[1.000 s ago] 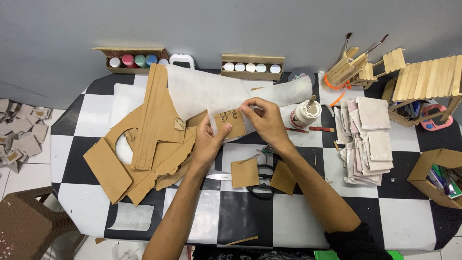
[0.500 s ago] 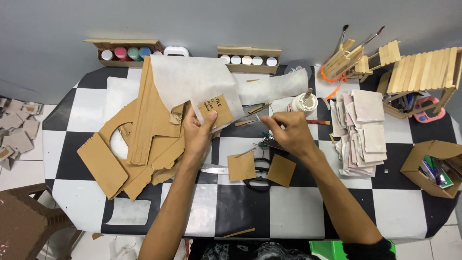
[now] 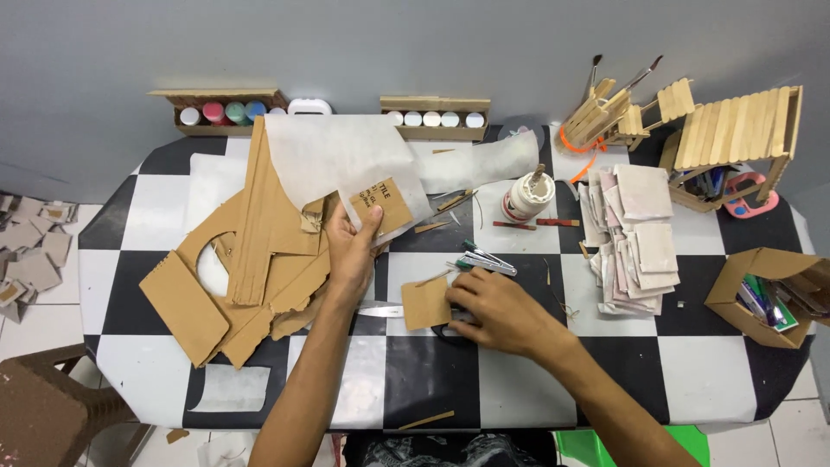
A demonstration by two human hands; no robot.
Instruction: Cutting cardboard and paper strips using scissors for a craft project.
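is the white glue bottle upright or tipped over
Upright: the white glue bottle stands on its base on the table, its stick-topped neck pointing up, beyond both hands.

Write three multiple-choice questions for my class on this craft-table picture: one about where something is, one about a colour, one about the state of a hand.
1. Where does the stack of pale square tiles lie?
A. right of the glue bottle
B. on the floor
C. under the left hand

2. What colours is the tabletop?
A. red and yellow
B. black and white checks
C. plain green

3. What is the left hand doing?
A. resting flat and empty
B. holding a paintbrush
C. holding a small cardboard piece

Answers: 1 A, the tiles sit to the right of the bottle on the table. 2 B, black and white squares show across the top. 3 C, its fingers grip the brown piece, raised over the paper, while the right hand rests by a cardboard square.
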